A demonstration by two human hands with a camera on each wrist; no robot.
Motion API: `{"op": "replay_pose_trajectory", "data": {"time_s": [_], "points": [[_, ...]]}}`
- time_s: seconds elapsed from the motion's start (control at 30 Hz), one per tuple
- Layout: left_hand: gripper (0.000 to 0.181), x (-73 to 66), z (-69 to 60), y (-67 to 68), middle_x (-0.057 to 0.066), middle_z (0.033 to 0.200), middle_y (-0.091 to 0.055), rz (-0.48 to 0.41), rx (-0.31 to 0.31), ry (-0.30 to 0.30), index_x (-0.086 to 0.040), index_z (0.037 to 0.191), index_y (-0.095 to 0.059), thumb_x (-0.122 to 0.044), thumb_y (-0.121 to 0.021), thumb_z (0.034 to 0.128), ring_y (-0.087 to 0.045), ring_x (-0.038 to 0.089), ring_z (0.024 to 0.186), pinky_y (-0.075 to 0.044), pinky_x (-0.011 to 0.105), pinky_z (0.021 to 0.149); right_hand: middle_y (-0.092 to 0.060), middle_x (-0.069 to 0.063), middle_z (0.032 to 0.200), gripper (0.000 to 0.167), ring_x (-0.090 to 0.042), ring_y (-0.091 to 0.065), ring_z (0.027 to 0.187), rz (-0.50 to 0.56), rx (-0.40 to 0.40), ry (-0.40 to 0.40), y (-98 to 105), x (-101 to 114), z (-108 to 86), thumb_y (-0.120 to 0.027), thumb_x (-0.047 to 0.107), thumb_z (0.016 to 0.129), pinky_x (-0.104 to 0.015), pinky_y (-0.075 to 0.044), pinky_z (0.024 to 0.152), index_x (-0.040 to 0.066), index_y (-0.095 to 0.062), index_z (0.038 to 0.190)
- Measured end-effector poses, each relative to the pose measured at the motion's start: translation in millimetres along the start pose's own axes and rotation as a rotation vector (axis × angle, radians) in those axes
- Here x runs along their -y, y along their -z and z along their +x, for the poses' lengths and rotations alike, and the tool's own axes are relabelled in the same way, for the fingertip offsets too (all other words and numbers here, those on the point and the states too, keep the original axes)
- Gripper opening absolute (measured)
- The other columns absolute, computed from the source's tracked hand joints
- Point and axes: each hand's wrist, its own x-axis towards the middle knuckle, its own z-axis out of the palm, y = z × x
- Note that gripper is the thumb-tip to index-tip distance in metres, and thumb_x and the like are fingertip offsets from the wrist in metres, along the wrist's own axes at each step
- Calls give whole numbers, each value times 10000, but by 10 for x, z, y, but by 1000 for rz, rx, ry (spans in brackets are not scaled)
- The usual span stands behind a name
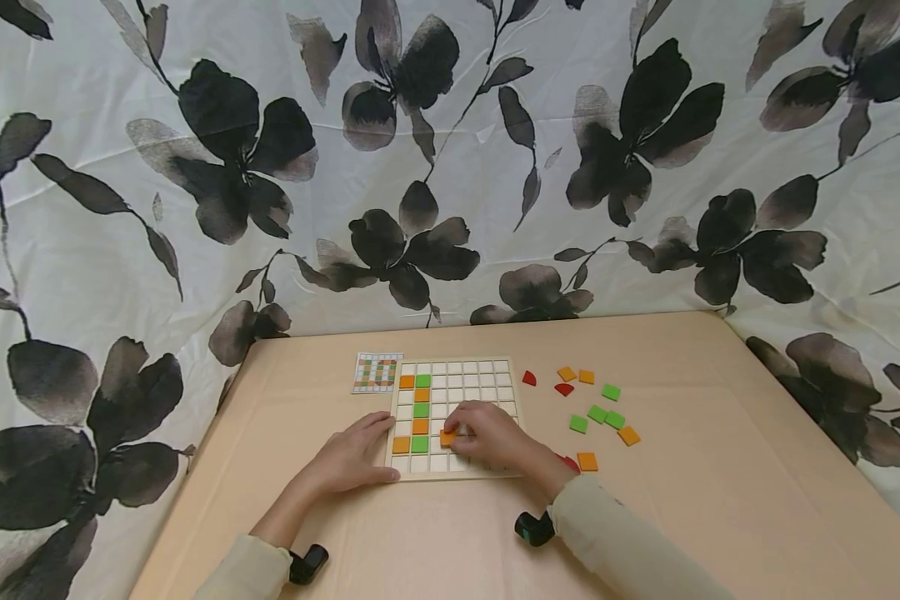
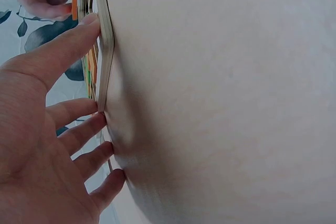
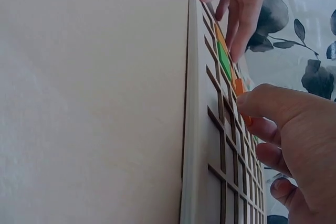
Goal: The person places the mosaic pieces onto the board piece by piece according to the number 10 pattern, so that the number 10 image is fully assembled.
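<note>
A wooden grid board (image 1: 456, 477) lies on the table, with orange and green square tiles in its two left columns. My left hand (image 1: 348, 457) touches the board's left side with fairly straight fingers, its thumb at the near left corner. My right hand (image 1: 492, 435) pinches an orange square tile (image 3: 240, 86) between thumb and fingers, over the third column near the lower rows. In the right wrist view, that tile stands tilted against the grid. Part of the board's right side is hidden under the right hand.
A small printed pattern card (image 1: 377, 372) lies at the board's far left corner. Right of the board are loose green tiles (image 1: 596, 412), orange tiles (image 1: 628, 435) and red rounded pieces (image 1: 564, 388); one red piece is partly behind the right wrist. A floral cloth (image 1: 420, 167) hangs behind the table.
</note>
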Motion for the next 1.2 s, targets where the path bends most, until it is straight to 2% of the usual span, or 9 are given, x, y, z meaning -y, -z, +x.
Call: {"op": "replay_pose_trajectory", "data": {"time_s": [0.37,0.6,0.8,1.0,1.2], "points": [[882,5,8,7,37,1542,-376,-4,5,0,-146,1445,-453,-502,-801,717,-364,289,1422,-336,610,1070,-671,96,1010,107,-103,-571,907,-60,-16,65,-101,64,52,-718,214,864,-246,-478,837,221,-727,970],[879,-3,0,18,41,1537,-383,-4,5,1,-145,1442,-458,-499,-804,715,-372,291,1417,-338,610,1070,-689,94,1012,58,-94,-595,950,-53,-39,100,-134,77,72,-740,236,858,-268,-497,891,204,-744,905],[882,0,-1,20,40,1540,-378,-4,5,-1,-146,1444,-455,-504,-801,716,-365,291,1421,-337,613,1068,-701,85,1025,83,-101,-607,963,-81,-39,118,-137,82,63,-742,263,857,-262,-500,896,204,-756,912],[885,-2,-4,10,39,1543,-374,-2,5,0,-148,1448,-449,-511,-796,719,-362,291,1423,-335,612,1070,-673,88,1028,84,-95,-587,953,-61,-29,103,-109,57,43,-741,255,854,-267,-497,882,213,-746,927],[884,-22,-16,4,44,1536,-385,-5,1,-1,-138,1441,-458,-497,-807,712,-374,294,1414,-344,608,1063,-665,95,1074,177,-103,-585,1011,-17,-20,34,-59,26,17,-734,285,860,-300,-503,943,218,-734,1024]]}}
